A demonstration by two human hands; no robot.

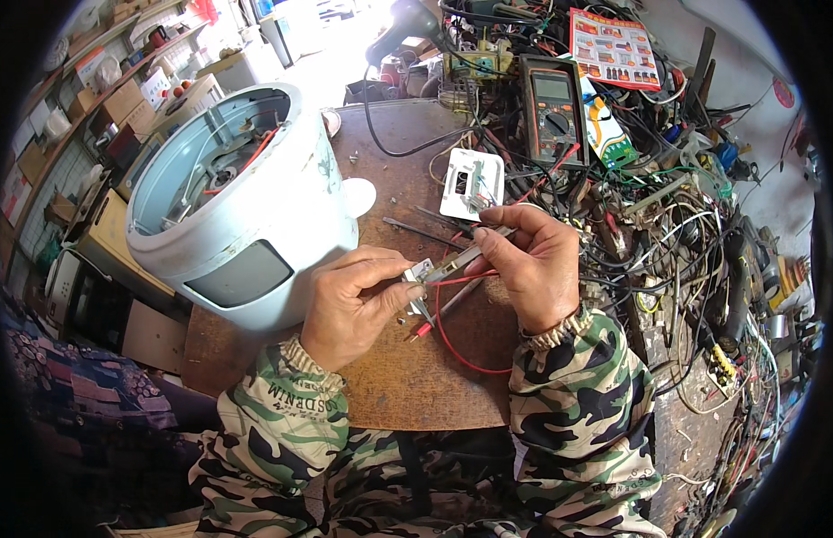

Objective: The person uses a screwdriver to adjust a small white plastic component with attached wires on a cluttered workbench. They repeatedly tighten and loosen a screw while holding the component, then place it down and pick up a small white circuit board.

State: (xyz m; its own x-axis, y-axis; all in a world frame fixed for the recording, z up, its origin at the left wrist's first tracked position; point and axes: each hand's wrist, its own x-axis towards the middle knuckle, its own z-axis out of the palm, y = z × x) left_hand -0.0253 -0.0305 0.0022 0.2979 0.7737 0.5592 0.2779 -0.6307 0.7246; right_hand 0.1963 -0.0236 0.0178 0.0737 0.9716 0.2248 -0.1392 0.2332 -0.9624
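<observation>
My left hand (353,300) pinches a small white part (420,270) between thumb and fingertips, over the brown tabletop. My right hand (535,262) is closed around a slim grey metal piece (458,264), whose near end reaches to the white part. Whether the two pieces are joined cannot be made out. Below them a red test lead (448,336) curves across the table, and a red-tipped plug (420,332) lies by my left fingertips. Just beyond my right hand sits a white plastic cover (471,183) with small wires on it.
A large white appliance housing (318,193), open at the top, stands at the left. Thin dark tools (421,233) lie behind my hands. A multimeter (555,112) rests at the back right, beside heaped cables (685,224). Shelves with boxes (120,117) line the far left.
</observation>
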